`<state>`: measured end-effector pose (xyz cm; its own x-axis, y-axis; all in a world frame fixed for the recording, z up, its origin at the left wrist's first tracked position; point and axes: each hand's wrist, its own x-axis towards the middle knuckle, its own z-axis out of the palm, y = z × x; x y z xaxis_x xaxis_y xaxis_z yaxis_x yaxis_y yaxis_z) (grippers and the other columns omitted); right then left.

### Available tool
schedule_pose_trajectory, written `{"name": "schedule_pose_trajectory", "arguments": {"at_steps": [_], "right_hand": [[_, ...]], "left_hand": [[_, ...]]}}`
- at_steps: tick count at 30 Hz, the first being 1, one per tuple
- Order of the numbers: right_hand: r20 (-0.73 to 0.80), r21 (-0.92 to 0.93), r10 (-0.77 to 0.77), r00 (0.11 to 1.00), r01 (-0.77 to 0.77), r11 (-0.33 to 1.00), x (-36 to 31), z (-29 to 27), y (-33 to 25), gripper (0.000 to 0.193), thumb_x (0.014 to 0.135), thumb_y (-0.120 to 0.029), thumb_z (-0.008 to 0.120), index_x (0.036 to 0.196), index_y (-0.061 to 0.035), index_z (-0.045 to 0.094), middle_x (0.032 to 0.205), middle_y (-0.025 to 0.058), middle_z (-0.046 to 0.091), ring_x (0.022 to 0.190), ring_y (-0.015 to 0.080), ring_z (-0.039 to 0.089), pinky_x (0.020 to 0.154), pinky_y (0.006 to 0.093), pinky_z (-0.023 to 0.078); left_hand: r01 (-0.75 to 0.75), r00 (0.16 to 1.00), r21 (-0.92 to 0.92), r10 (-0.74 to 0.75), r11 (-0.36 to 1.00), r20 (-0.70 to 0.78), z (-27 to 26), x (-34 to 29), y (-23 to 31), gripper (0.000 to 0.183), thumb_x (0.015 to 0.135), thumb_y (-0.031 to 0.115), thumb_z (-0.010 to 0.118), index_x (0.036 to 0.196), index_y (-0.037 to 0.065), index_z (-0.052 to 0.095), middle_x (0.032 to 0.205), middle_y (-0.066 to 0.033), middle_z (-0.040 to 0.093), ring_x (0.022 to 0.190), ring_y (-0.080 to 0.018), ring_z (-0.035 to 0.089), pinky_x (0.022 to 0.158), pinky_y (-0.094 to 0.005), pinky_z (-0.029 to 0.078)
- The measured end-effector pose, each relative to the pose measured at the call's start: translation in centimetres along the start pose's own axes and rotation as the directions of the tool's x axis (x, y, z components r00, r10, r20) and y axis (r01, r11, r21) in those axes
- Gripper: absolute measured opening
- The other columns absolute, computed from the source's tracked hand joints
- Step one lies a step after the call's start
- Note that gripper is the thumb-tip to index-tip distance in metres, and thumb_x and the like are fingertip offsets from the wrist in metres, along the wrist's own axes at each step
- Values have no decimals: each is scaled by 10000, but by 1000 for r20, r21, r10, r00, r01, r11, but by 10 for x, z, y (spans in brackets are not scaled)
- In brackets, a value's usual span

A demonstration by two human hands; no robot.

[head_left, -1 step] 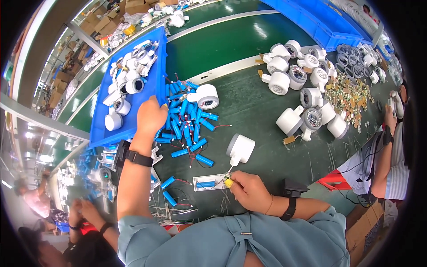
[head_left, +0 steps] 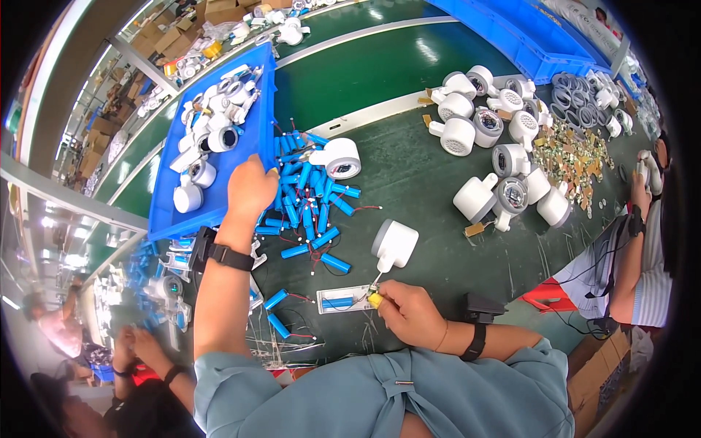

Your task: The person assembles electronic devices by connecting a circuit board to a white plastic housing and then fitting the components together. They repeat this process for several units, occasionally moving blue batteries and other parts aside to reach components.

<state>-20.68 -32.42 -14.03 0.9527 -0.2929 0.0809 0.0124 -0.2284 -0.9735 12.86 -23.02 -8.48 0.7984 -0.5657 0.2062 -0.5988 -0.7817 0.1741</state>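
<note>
My left hand [head_left: 252, 188] is closed over the near right rim of a blue bin [head_left: 268, 109], its fingertips hidden behind the hand. White round-headed housings [head_left: 220, 139] lie in that bin. My right hand [head_left: 413, 314] pinches the right end of a white handle shell [head_left: 325, 308] on the table. Inside the shell lies a blue cylindrical battery [head_left: 337, 302]. A yellow piece [head_left: 374, 300] shows at the right fingertips; whether it is worn or held is unclear. Just beyond, a white housing with a grey rim [head_left: 398, 242] lies with a thin lead running to the shell.
Wired blue batteries [head_left: 307, 193] are heaped beside the bin, with another white housing [head_left: 342, 158] against them. More housings [head_left: 504, 131], small circuit boards [head_left: 573, 160] and grey rings [head_left: 573, 98] cover the right side. Co-workers sit left and right. A green conveyor [head_left: 380, 62] runs behind.
The blue bin and my left hand have shifted very slightly to the right. The white housing by the battery heap has moved a touch rightward too. My right hand stays put.
</note>
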Motion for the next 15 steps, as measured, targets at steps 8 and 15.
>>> {"name": "schedule_pose_trajectory", "arguments": {"at_steps": [8, 15], "right_hand": [[15, -11, 8, 1000, -8, 1000, 2, -5, 1, 57, 944, -35, 527, 945, 12, 559, 712, 72, 617, 562, 123, 613, 512, 280, 479], [30, 4, 23, 999, -23, 1000, 3, -4, -1, 69, 947, -38, 513, 956, 10, 561, 715, 74, 620, 569, 121, 621, 523, 276, 486]], "left_hand": [[-97, 933, 469, 244, 878, -264, 15, 14, 57, 297, 866, 249, 639, 972, -28, 629, 942, -208, 654, 916, -394, 642, 786, -482, 530], [38, 993, 88, -47, 995, 106, 62, 76, 91, 504, 928, 387, 525, 1370, 146, 521, 1409, -226, 456, 1236, -430, 485, 1026, -494, 414]]}}
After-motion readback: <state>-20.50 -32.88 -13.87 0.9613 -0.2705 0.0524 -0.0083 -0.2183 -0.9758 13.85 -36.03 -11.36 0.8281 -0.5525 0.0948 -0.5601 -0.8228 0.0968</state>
